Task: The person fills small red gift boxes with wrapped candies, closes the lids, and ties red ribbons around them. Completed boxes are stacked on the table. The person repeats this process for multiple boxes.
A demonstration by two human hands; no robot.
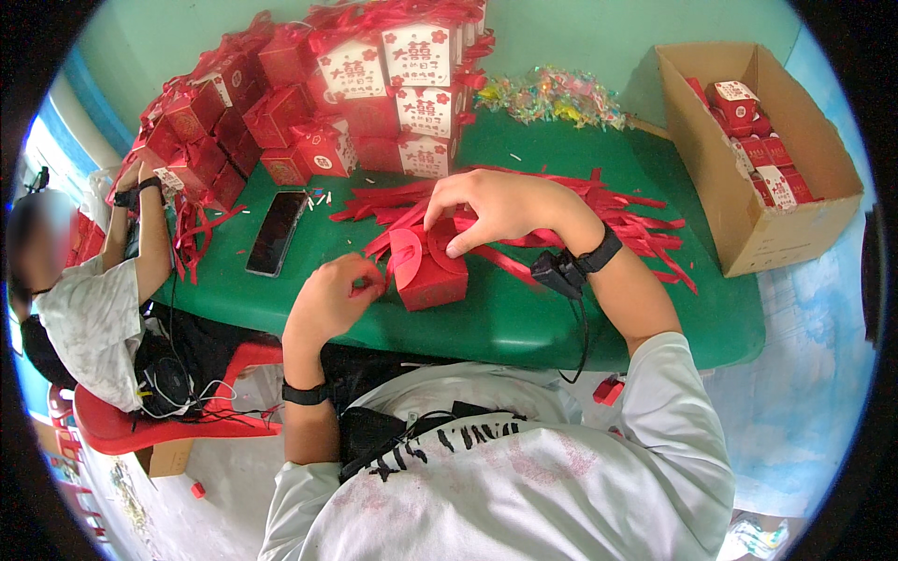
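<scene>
A small red gift box [432,286] with rounded top flaps stands on the green table in front of me. My right hand [500,208] reaches over it from the right, thumb and fingers curved around one of its top flaps. Just left of the box, my left hand [329,297] has thumb and forefinger pinched together. A thin red ribbon [389,271] seems to run from the box to those fingertips; the exact grip is small and partly hidden. Behind the box lies a spread pile of loose red ribbons [599,210].
Stacked red and white gift boxes [426,107] stand at the back. A phone [277,234] lies left of my work. Colourful shredded filler [552,96] sits behind, and a cardboard box [795,229] of red boxes stands right. A co-worker [94,309] sits at the left.
</scene>
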